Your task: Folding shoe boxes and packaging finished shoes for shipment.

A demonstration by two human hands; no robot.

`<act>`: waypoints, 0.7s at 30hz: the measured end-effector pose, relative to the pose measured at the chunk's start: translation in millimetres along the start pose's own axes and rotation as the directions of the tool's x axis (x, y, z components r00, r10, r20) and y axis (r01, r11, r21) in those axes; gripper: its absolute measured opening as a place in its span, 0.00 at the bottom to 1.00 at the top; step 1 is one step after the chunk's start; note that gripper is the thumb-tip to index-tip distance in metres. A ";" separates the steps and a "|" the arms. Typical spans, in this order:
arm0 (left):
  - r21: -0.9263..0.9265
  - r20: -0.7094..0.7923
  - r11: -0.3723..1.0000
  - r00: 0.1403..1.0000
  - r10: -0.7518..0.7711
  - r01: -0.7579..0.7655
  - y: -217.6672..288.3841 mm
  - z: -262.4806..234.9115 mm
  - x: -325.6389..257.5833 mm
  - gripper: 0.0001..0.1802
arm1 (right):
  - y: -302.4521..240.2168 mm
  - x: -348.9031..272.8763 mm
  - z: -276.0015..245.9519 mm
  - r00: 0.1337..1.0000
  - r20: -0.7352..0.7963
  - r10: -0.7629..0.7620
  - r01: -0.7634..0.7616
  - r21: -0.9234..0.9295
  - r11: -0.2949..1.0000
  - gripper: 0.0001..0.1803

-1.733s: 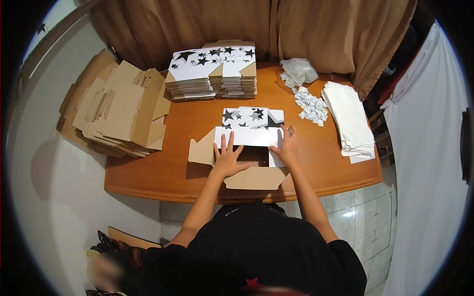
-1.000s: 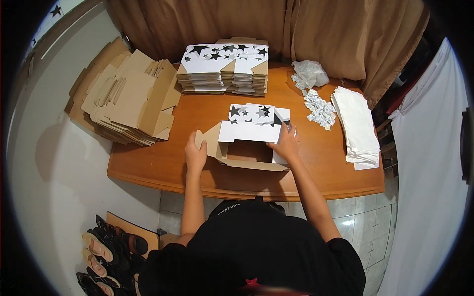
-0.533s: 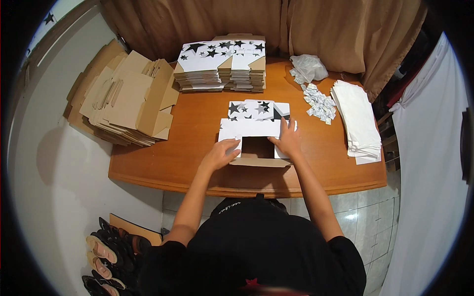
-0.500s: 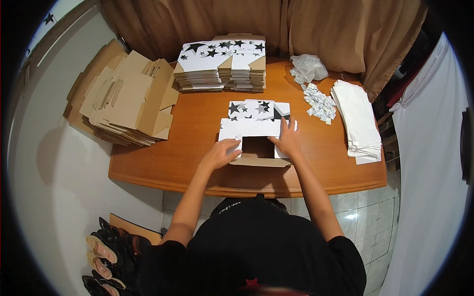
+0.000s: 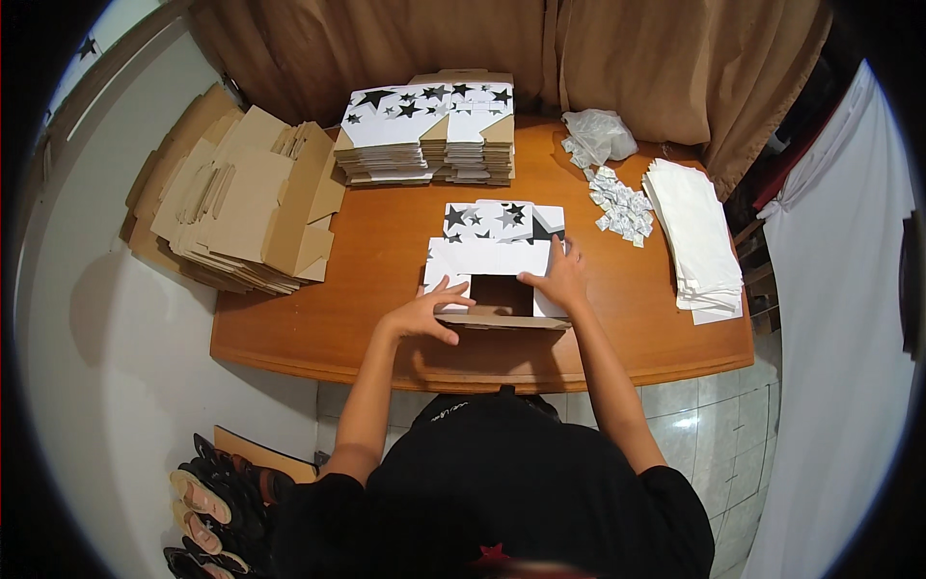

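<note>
A partly folded cardboard box, white with black and grey stars, sits on the table in front of me. White flaps frame a dark opening at its near side, and a brown flap runs along the near edge. My left hand is at the box's near left corner with its fingers spread, the fingertips by the left white flap and the thumb apart from them. My right hand grips the right side, its thumb on the edge of the top flap and its fingers over the outer wall.
Behind the box stands a stack of flat star-printed boxes. Brown cardboard blanks lean at the left. On the right lie small white packets, a clear plastic bag and white sheets. Shoes stand lower left.
My left hand has moved slightly left and toward me, its fingers spreading away from the left flap. My right hand stays on the box's right side.
</note>
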State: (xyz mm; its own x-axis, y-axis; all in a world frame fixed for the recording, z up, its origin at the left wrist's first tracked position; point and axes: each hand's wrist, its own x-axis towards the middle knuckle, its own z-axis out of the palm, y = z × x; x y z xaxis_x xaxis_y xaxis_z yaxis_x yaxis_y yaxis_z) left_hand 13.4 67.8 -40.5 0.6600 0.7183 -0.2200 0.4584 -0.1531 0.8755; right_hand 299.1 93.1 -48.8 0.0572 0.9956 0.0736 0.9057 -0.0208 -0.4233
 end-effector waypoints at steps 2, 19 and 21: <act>0.014 -0.033 0.999 0.999 -0.036 0.037 -3.5 2.2 -3.8 0.29 | 10.0 4.6 10.1 0.999 -0.010 0.031 -0.030 0.070 0.997 0.44; 0.009 -0.757 0.948 0.621 -0.202 0.319 -24.3 35.8 57.8 0.39 | 15.6 -3.0 21.8 0.992 -0.124 0.008 -0.012 -0.029 1.000 0.46; 0.019 -0.748 0.936 0.626 -0.219 0.350 -19.5 35.6 57.1 0.39 | 11.3 -5.4 22.5 0.993 -0.120 0.005 -0.015 -0.081 0.997 0.46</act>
State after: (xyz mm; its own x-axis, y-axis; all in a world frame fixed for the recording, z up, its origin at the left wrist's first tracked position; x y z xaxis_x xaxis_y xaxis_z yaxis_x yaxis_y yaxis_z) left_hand 63.3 87.6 -85.5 -0.1322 0.9912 -0.0075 0.6719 0.0952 0.7345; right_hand 299.5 89.5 -74.2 0.1114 0.9775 0.1789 0.9357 -0.0426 -0.3502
